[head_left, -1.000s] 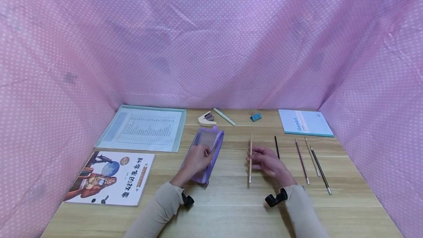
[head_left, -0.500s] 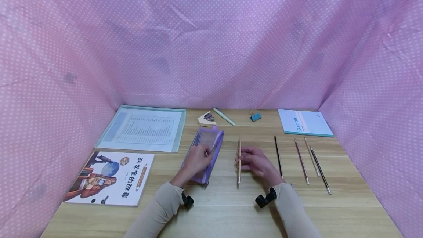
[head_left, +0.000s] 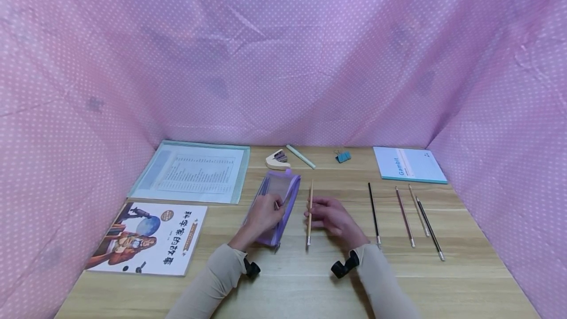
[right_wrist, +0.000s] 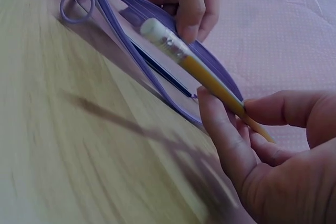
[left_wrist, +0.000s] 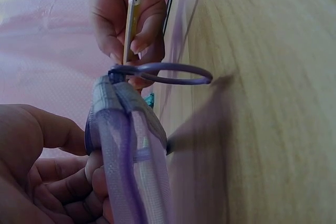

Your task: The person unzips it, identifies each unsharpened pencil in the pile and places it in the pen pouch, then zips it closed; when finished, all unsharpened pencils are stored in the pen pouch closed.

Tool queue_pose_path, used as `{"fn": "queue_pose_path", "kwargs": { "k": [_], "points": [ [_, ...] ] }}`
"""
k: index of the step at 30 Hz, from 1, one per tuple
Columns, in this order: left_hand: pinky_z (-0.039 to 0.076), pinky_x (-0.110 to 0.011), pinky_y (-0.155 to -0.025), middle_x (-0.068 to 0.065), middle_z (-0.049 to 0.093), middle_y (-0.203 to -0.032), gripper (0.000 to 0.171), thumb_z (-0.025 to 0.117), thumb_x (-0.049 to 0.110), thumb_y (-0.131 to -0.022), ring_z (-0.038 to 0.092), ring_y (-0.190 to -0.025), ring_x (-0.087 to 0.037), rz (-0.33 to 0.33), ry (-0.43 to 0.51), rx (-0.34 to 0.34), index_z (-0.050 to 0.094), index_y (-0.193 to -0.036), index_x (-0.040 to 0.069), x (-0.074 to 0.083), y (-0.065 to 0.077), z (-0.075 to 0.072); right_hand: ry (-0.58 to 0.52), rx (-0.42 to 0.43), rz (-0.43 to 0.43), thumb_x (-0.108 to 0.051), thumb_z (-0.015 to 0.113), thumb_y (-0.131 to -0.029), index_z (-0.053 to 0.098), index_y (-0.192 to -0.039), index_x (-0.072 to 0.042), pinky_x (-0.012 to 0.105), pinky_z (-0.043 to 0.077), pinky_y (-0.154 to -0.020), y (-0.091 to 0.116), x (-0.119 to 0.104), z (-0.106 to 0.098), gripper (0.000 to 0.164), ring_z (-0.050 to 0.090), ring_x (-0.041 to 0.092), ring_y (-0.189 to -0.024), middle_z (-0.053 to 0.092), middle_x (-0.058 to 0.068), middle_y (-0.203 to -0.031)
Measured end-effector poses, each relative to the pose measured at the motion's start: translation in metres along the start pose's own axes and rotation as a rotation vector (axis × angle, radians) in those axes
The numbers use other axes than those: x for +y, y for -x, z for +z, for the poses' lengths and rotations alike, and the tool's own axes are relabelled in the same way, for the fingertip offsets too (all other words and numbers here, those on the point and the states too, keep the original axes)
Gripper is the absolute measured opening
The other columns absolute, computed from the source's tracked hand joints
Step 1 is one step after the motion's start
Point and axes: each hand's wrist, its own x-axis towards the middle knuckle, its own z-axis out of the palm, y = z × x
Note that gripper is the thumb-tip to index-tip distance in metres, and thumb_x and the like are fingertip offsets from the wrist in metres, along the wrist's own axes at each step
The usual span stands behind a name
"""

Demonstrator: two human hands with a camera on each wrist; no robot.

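A purple mesh pencil case [head_left: 278, 182] lies slanted on the table, its zipped mouth parted in the right wrist view. My left hand [head_left: 265, 214] grips one side of that mouth between thumb and fingers. Just right of the case, my right hand [head_left: 335, 218] pinches a yellow pencil [right_wrist: 207, 80] between thumb and fingertips. The pencil's white eraser end points toward my body, and it is held above the table, apart from the case. Through the mouth a dark blue slim stick [right_wrist: 160, 69] shows inside. A ring pull [left_wrist: 176, 73] hangs from the zip end.
Several pencils lie to the right, among them a black pencil [head_left: 374, 213] and a dark red pencil [head_left: 404, 215]. Behind are a stapler-like cream object [head_left: 277, 162], a pale green pen [head_left: 301, 156], a teal binder clip [head_left: 343, 157] and a notebook [head_left: 409, 164]. A book [head_left: 164, 240] and document folder [head_left: 190, 174] lie left.
My right hand has moved left with the yellow pencil, closer to the pencil case, uncovering the black pencil behind it. The left hand keeps its grip in the same place.
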Motion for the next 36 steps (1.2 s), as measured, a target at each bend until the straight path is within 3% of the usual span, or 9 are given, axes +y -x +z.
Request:
{"fn": "queue_pose_path", "kwargs": {
  "k": [27,36],
  "points": [
    [0.043,-0.02,-0.044,-0.004,0.067,-0.065,0.005,0.067,0.008,-0.082,0.055,-0.052,-0.008,0.011,-0.009,-0.003,0.069,-0.077,0.007,-0.002,-0.001,0.001,-0.039,0.073,0.007,0.007,0.053,-0.094,0.038,-0.14,0.015,0.032,0.062,-0.078,-0.023,0.009,0.039,0.05,0.072,0.014,-0.085,0.069,0.006,-0.096],
    [0.042,-0.02,-0.045,-0.003,0.067,-0.065,0.005,0.068,0.008,-0.082,0.055,-0.054,-0.009,0.005,-0.02,-0.014,0.068,-0.077,0.008,-0.001,-0.002,0.0,-0.034,0.116,-0.002,0.006,0.054,-0.094,0.041,-0.138,0.014,0.033,0.062,-0.082,-0.028,0.009,0.047,0.047,0.072,0.016,-0.088,0.068,0.012,-0.103]
  ]
}}
